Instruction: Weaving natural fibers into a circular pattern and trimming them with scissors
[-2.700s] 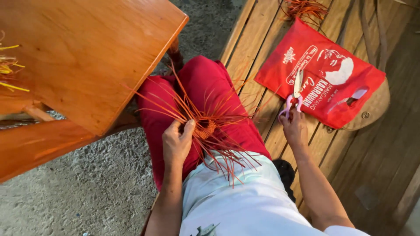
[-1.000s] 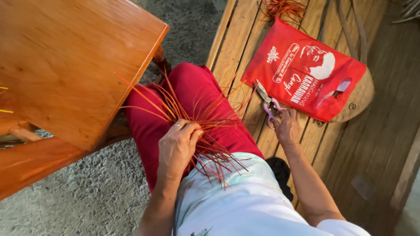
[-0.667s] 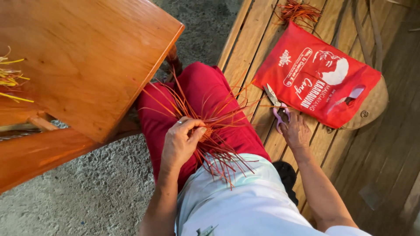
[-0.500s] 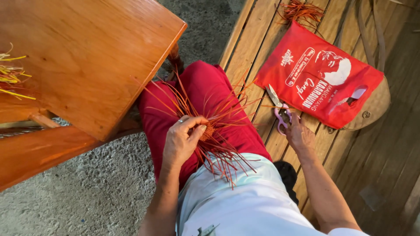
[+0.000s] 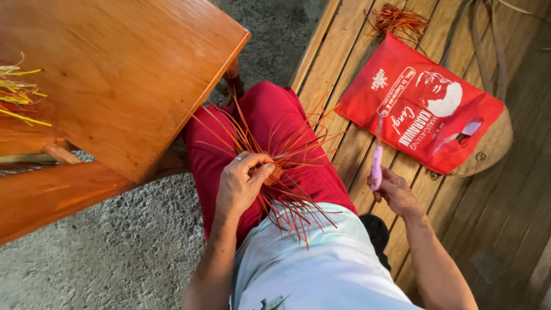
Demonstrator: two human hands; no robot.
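While I scan from the left edge, I first meet the wooden desk (image 5: 115, 74), tilted across the upper left, with a few loose yellow strips (image 5: 17, 95) lying at its far left side. Below it runs grey concrete floor (image 5: 115, 252).

Moving toward the middle, I see the left hand (image 5: 244, 183) resting on the lap over red trousers (image 5: 270, 120). Its fingers are curled shut, pinching the small woven centre (image 5: 275, 172) of a piece made of reddish-orange strips (image 5: 293, 195). Only that tight little knot looks woven; I judge the work to be at an early stage, since nearly all the strip length stands free, fanning out like spokes up toward the knee and down toward the white shirt (image 5: 321, 270). With strips radiating every way, the piece has no single long axis; it lies roughly flat on the thigh.

Further right, the right hand (image 5: 396, 192) hovers over the plank floor (image 5: 338, 74), closed around the handles of pink scissors (image 5: 376, 161). Their long axis runs nearly straight up the view, tips pointing away from the body toward the red plastic bag (image 5: 419, 109); I cannot tell whether the blades are parted. The bag lies flat on the planks over a tan round object (image 5: 493, 143), and a separate tuft of orange strips (image 5: 399, 17) sits beyond the bag's top corner.
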